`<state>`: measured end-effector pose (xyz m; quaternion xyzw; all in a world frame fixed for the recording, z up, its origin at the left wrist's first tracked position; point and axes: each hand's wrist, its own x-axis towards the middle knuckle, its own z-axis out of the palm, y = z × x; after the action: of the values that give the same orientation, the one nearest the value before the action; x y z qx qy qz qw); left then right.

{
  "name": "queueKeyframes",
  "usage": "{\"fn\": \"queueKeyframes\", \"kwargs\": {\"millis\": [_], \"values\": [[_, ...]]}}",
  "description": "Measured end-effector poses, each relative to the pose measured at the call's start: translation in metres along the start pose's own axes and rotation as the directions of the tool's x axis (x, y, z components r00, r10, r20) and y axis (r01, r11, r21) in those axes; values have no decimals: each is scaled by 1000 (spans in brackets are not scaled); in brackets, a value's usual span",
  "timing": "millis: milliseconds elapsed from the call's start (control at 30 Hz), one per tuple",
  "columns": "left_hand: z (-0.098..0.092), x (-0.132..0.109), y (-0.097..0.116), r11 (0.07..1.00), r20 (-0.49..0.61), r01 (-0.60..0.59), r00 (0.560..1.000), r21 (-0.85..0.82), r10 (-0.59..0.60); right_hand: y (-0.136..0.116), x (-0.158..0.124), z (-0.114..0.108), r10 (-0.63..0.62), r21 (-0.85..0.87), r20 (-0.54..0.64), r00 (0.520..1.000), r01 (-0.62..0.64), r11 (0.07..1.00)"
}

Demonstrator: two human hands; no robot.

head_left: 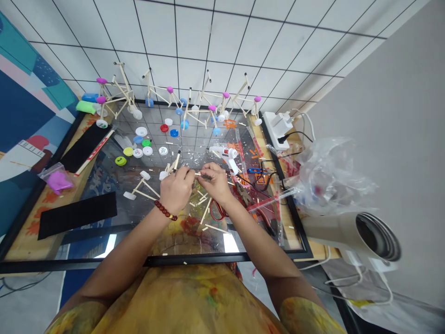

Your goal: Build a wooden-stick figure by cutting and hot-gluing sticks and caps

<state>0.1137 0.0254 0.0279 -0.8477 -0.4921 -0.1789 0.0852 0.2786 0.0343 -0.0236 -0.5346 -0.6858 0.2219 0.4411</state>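
Observation:
My left hand (177, 188), with a beaded bracelet at the wrist, is closed around part of a small wooden-stick frame. A stick with a black tip (177, 160) and a white bottle cap (163, 175) show beside its fingers; the rest of the frame is hidden. Just to the right, my right hand (216, 184) pinches a short pale wooden stick (198, 174), its tip close to the left fingers. Left of the left hand lies another stick frame (142, 185) with white caps. Loose sticks (206, 211) are scattered below the hands, and a white glue gun (225, 157) lies beyond the right hand.
Stick bicycle models (121, 95) with cap wheels line the back wall. Coloured bottle caps (146, 143) lie mid-table. Pliers (243, 194), cords and a power strip (276, 131) are at right, beside a plastic bag (330, 176). Black strips (78, 215) lie at left.

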Motion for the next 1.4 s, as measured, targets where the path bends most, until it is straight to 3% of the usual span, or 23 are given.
{"fn": "queueKeyframes", "kwargs": {"millis": [367,1067,1400], "values": [[0,0,-1,998,1,28,1000,-51,-28,-2,0,-1,-20,-7,21,1000,20,1000],[4,-2,-2,1000,-74,-17,997,1,17,-8,0,-4,-13,-108,53,999,19,994],[2,-1,-4,1000,-28,-9,1000,-14,9,-6,-4,0,43,-119,17,999,-41,992]]}}
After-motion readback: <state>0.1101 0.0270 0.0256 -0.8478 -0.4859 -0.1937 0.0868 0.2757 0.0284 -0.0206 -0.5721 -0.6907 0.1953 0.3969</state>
